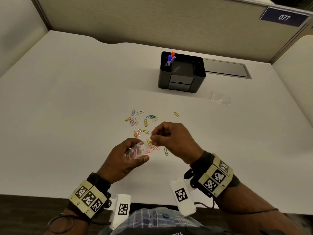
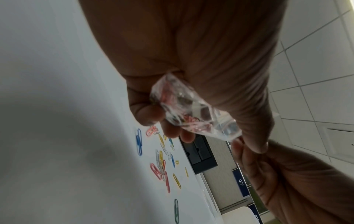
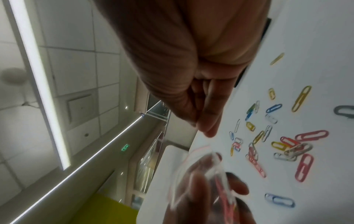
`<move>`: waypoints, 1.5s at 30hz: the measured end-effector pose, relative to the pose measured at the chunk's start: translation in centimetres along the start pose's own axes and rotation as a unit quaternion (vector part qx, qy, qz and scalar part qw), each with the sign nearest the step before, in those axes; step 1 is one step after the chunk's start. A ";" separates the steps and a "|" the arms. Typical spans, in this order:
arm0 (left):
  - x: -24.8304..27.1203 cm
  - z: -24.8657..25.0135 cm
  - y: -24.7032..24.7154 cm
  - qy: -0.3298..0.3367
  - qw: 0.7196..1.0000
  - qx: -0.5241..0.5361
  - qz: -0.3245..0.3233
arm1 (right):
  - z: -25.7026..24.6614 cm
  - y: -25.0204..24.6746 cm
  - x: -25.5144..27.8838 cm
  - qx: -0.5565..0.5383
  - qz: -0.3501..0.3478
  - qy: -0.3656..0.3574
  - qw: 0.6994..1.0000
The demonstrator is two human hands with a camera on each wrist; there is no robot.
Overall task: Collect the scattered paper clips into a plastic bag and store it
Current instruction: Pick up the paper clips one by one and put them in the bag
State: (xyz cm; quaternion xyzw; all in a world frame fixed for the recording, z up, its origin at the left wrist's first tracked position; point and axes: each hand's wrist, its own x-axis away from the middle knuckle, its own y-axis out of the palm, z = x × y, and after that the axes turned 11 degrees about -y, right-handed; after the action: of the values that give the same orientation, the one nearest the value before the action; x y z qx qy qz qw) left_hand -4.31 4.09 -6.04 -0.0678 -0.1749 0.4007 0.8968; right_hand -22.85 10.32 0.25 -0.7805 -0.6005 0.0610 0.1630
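My left hand (image 1: 140, 152) grips a small clear plastic bag (image 1: 133, 150) (image 2: 191, 112), with several pink and red clips inside it. Its mouth faces my right hand (image 1: 152, 135) (image 3: 201, 125), which hovers just beyond with thumb and fingers pinched together. A pale paper clip (image 1: 148, 134) sticks out from those fingertips. Scattered coloured paper clips (image 1: 145, 122) (image 3: 287, 145) (image 2: 161, 166) lie on the white desk (image 1: 76, 107), under and beyond both hands. One yellow clip (image 1: 176, 114) lies apart to the right.
A black desk organiser (image 1: 182, 73) with pens (image 1: 171, 58) and two small drawers stands behind the clips. A second clear bag (image 1: 220, 98) lies flat to its right. A metal cable cover (image 1: 225, 67) sits at the back. Partition walls close off the desk's far side.
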 end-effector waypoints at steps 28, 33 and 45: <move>-0.9 0.4 0.1 0.048 0.998 -0.015 -0.029 | -0.7 1.9 -0.5 0.067 -0.180 0.011 0.981; -0.7 0.8 -0.1 0.029 0.996 0.012 -0.078 | -0.8 0.9 -1.0 0.030 -0.157 0.029 0.987; -0.6 1.8 -0.2 0.003 0.995 0.028 -0.092 | -0.9 0.5 -1.1 -0.080 -0.174 0.030 0.981</move>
State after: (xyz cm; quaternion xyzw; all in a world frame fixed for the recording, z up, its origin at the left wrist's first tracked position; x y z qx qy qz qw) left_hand -5.24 3.46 -4.52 -0.0273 -0.1660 0.3210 0.9320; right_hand -22.38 9.00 0.85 -0.6763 -0.7246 -0.0402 0.1259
